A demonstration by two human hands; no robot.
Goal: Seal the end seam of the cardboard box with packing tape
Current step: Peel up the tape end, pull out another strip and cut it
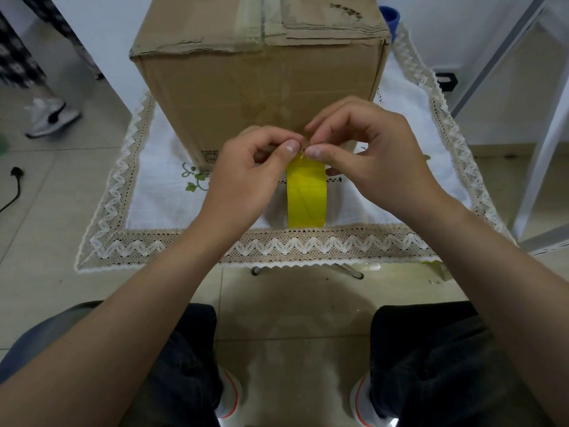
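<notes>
Nearest, dark-trousered knees (172,365) and white shoes (229,392) above a tiled floor. Beyond, table edge under a white cloth (160,167) with zigzag lace border. Upright on edge at the cloth's near side, centre: roll of yellow packing tape (306,195), just in front of the box. At the roll's top, left hand (246,177) and right hand (378,158), both with fingers curled, thumb and forefinger pinching the tape's loose end, tips of the two hands close together. Behind, cardboard box (246,87) standing mid-cloth, clear tape along its top seam, near face toward the hands. Far right, blue cup (391,18) behind the box corner; far left, on the floor, another person's white shoe (49,117).
</notes>
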